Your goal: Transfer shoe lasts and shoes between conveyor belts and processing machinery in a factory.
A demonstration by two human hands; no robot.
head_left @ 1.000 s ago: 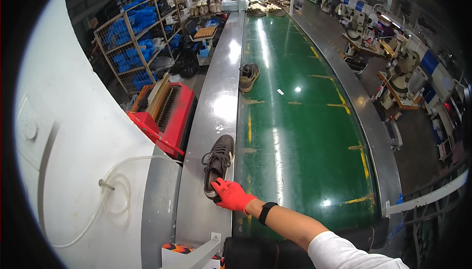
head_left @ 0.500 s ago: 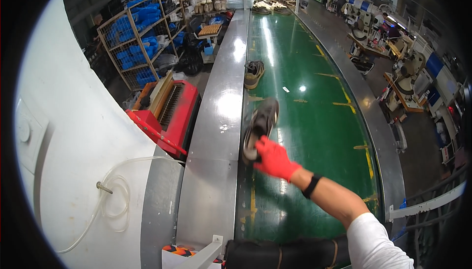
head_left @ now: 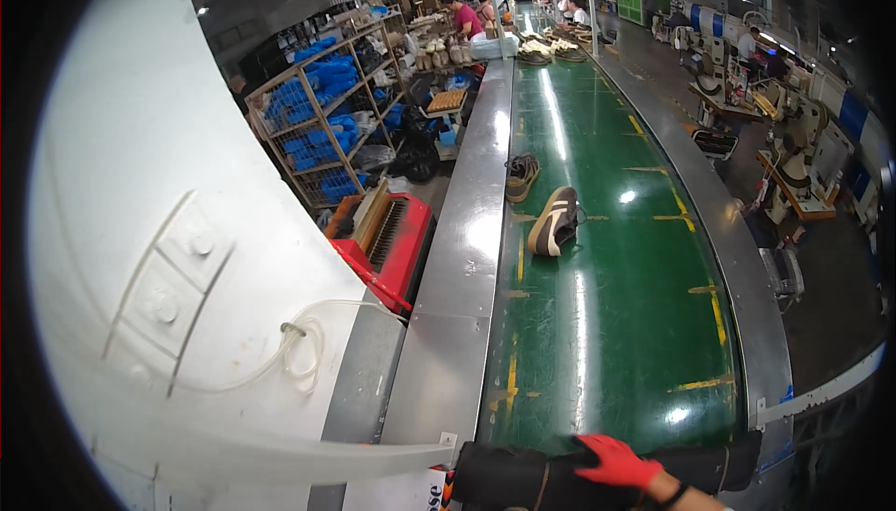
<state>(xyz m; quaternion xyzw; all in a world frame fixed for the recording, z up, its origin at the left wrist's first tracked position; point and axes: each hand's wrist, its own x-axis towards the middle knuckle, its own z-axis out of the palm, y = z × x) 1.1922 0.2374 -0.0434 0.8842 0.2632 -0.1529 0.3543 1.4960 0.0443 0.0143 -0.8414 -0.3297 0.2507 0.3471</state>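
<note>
My right hand, in a red glove, hangs over the black roll at the near end of the green conveyor belt. Its fingers look spread, their tips dark and slightly blurred, with nothing visible in them; whether they touch the roll I cannot tell. Farther up the belt a dark brown shoe with cream stripes and a pale sole rests tilted, its laces loose. Just beyond it, by the left edge, another brown shoe sits. My left hand is out of view.
A metal ledge borders the belt's left side, beside a red machine and a white wall. Wire shelving holds blue bundles. More shoes and several people are at the far end. Sewing machines line the right.
My right hand has let go of the striped shoe, which now rests on the belt, and has drawn back to the near end. The view has shifted, so the surroundings appear farther right and lower.
</note>
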